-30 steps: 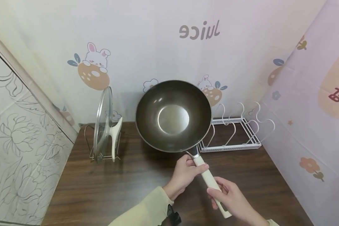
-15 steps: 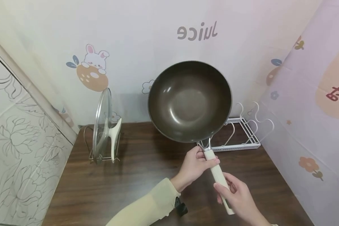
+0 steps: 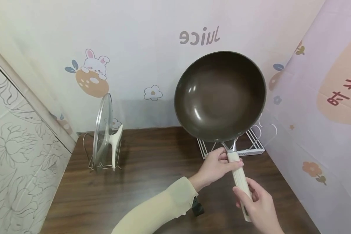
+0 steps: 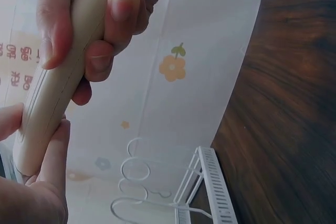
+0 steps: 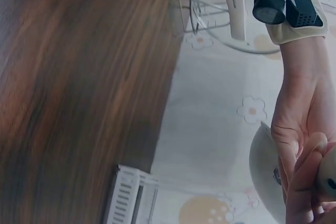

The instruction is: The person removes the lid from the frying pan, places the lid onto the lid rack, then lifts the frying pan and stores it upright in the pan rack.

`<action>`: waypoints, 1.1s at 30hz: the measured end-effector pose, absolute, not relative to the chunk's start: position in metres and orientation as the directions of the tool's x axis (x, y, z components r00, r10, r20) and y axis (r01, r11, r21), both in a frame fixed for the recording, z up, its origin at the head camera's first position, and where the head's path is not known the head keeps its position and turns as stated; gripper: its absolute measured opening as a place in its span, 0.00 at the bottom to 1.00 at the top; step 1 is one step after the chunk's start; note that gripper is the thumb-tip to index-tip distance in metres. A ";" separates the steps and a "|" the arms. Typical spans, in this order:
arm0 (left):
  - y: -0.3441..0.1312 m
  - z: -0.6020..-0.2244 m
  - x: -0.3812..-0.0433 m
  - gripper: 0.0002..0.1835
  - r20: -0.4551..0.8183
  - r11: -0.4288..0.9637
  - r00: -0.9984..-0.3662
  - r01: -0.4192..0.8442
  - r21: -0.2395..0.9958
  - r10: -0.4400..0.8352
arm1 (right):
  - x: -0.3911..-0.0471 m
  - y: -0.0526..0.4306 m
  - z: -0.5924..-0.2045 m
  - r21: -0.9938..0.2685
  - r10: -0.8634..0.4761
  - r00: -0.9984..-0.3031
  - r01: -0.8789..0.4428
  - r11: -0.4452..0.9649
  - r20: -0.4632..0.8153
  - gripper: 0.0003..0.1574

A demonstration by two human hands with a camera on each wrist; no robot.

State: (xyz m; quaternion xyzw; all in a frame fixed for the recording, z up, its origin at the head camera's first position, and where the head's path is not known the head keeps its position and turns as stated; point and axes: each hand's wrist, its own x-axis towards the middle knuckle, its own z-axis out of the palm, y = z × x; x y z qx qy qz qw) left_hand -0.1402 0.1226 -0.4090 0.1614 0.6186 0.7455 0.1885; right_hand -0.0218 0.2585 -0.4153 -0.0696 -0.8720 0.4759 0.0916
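A dark brown wok [image 3: 220, 97] with a cream handle [image 3: 240, 177] is tilted with its inside facing the head camera, in front of a white wire rack [image 3: 255, 143]. My left hand [image 3: 217, 165] grips the handle near the metal joint, thumb across the top. Lower on the handle, my right hand [image 3: 260, 201] holds it close to its end. The left wrist view shows the fingers of both hands around the cream handle [image 4: 63, 77]. In the right wrist view only part of the wok's pale underside [image 5: 265, 166] shows. The bowl hides much of the rack.
At the left of the wooden table [image 3: 105, 195], a glass lid [image 3: 102, 136] with a cream handle stands upright in a wire holder [image 3: 90, 162]. Printed cloth walls [image 3: 140, 58] close off the back and both sides. A black wrist camera [image 3: 197, 206] is strapped to the left sleeve.
Both hands have carried the wok to the right and higher in the head view, bringing it in front of the white rack. Their grip on the handle looks the same. The lid stays in its holder.
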 end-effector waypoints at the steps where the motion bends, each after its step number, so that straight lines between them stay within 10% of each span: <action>1: 0.125 -0.407 -0.141 0.14 0.013 -0.148 -0.873 -0.068 0.987 0.487 | -0.021 0.260 -0.414 -0.834 0.230 -0.970 0.059 0.549 0.083 0.23; 15: 0.169 -0.381 -0.138 0.09 0.012 0.049 -0.826 0.048 0.998 0.563 | -0.003 0.285 -0.401 -0.728 0.494 -0.868 0.309 0.613 0.047 0.32; 33: 0.212 -0.380 -0.120 0.12 0.075 0.040 -0.817 0.120 0.992 0.572 | 0.014 0.294 -0.407 -0.645 0.635 -0.707 0.334 0.687 0.311 0.26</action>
